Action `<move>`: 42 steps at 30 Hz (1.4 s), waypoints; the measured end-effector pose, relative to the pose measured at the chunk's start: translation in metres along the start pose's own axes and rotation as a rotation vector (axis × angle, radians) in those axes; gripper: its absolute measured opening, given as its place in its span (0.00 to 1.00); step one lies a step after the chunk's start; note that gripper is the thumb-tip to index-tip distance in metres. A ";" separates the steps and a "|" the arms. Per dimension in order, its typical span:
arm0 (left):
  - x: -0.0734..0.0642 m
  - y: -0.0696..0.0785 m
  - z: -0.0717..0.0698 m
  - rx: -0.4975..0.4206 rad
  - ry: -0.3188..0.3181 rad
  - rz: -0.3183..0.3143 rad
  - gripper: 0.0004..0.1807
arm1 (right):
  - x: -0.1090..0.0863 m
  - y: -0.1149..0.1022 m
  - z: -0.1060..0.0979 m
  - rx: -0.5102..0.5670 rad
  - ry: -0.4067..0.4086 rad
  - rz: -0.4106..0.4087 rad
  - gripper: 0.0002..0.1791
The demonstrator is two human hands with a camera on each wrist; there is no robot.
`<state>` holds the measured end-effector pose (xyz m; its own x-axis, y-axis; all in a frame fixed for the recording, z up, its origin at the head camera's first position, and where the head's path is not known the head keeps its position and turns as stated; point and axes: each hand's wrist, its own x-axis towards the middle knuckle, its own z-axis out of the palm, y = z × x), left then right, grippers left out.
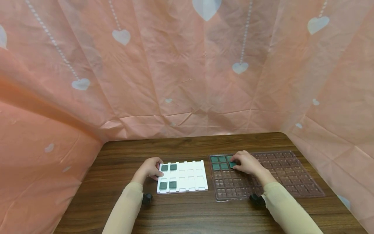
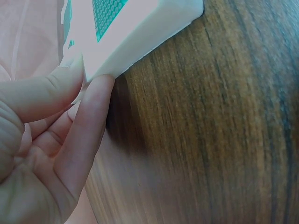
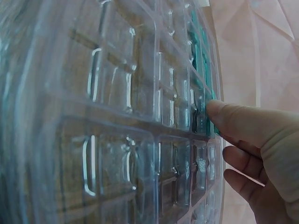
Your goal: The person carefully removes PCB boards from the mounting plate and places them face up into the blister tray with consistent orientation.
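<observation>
My left hand (image 1: 151, 168) holds the left side of a white tray (image 1: 190, 174), thumb on top and fingers at the edge. Several square green chips (image 1: 164, 167) sit in this tray's left pockets, in an upper and a lower row. On the right lies a clear plastic tray (image 1: 230, 197), with several green chips (image 1: 216, 166) in its far left pockets. My right hand (image 1: 246, 162) is over that corner, pinching a green chip (image 1: 232, 164) between thumb and finger. In the right wrist view, the thumb covers part of the chip (image 3: 209, 120).
Both trays lie on a dark wooden table (image 1: 181, 214), the white one left of the clear one with a narrow gap between. Pink curtain (image 1: 187, 81) with white hearts hangs behind and along the sides. Each wrist wears a small black device (image 1: 147, 199).
</observation>
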<state>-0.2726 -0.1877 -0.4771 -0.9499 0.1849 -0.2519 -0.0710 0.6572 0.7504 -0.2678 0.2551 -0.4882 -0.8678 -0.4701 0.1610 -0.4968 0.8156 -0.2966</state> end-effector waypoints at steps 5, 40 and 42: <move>0.001 -0.001 0.000 -0.008 0.000 -0.006 0.26 | 0.000 0.000 0.001 0.004 -0.003 -0.005 0.12; 0.000 0.000 -0.001 -0.017 0.001 -0.001 0.25 | -0.018 -0.016 -0.005 0.040 0.152 0.024 0.12; 0.001 -0.001 0.000 -0.017 0.000 -0.002 0.25 | -0.018 -0.019 -0.005 0.035 0.181 0.005 0.12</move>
<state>-0.2733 -0.1885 -0.4777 -0.9498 0.1837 -0.2534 -0.0780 0.6452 0.7600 -0.2424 0.2501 -0.4804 -0.8593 -0.3951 0.3248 -0.4945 0.8041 -0.3300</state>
